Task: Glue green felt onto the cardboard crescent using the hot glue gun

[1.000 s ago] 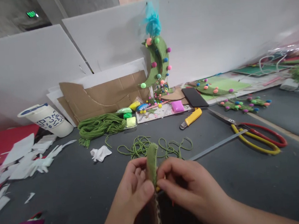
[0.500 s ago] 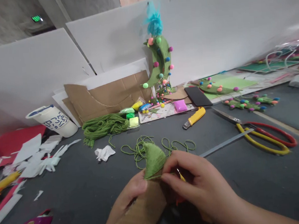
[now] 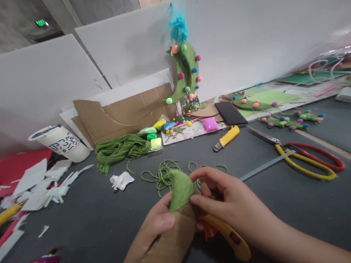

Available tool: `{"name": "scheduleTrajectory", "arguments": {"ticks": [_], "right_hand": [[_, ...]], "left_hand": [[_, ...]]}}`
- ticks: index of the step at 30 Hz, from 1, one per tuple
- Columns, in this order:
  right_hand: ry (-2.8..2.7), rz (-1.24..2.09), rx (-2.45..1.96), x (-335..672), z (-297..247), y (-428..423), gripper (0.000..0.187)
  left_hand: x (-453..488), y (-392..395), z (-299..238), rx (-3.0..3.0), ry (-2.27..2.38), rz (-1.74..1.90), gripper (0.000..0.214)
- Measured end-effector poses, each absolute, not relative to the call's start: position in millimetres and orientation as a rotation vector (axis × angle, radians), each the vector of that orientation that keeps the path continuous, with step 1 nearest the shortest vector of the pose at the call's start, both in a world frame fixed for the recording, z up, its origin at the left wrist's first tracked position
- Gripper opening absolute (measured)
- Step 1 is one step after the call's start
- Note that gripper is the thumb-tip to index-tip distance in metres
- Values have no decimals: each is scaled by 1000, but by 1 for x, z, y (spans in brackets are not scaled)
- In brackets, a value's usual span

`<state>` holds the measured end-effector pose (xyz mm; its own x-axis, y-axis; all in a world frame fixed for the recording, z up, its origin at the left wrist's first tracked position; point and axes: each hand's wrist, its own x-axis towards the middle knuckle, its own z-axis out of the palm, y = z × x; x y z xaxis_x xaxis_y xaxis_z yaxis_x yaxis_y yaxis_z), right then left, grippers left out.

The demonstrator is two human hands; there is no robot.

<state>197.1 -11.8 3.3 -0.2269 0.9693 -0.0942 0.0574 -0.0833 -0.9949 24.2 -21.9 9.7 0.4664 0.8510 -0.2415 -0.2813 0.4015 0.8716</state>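
My left hand [image 3: 154,230] grips a curved cardboard piece [image 3: 168,249] whose tip is wrapped in green yarn [image 3: 180,188]; its thumb presses just below the wrapped part. My right hand [image 3: 226,202] pinches the right edge of the green tip with thumb and forefinger, and a yellow and orange tool [image 3: 229,236] is tucked under its palm. Loose green yarn [image 3: 163,175] trails on the dark floor right behind the tip.
A green yarn bundle [image 3: 120,148], a white cup [image 3: 59,142] and paper scraps [image 3: 43,186] lie to the left. A yellow utility knife [image 3: 227,137], scissors [image 3: 305,157], a metal ruler [image 3: 265,167], a phone [image 3: 230,113] and pom-pom felt shapes [image 3: 186,72] sit behind and right.
The cardboard piece turned from edge-on to broadside, showing its green-wrapped tip. My right hand shifted up along the tip, and the yellow tool under it came into view.
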Motion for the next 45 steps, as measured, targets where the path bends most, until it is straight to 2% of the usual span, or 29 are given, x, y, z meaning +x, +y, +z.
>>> {"name": "scheduleTrajectory", "arguments": {"ticks": [3,10,12,15,18,20,24,27,33,45], "right_hand": [[-1454,1436,-1121,200,1,-7,5],[-1605,1308,-1003,207,-4,-5,10],[-1767,1145,-901,211,-2,-6,12],[-2016,723,-699,217,0,-9,10],[-2103,311,-568,221,3,-15,13],[-2159,137,-496,223,5,-17,17],[-2270,-68,-375,226,7,-13,20],[-2322,-124,-349,229,2,-10,21],[-2365,-140,-421,229,-10,-7,23],[-2383,-106,-463,233,-8,-8,25]], "left_hand": [[23,-25,9,785,743,791,29],[24,-37,5,1126,806,938,34],[24,-41,8,1211,826,933,35],[20,-41,15,1302,781,859,33],[13,-37,24,1450,722,827,21],[10,-35,29,1595,773,804,8],[6,-35,38,1820,910,725,12],[4,-38,39,1854,908,714,26],[0,-41,37,2044,964,584,34],[0,-38,34,2087,898,662,27]]}}
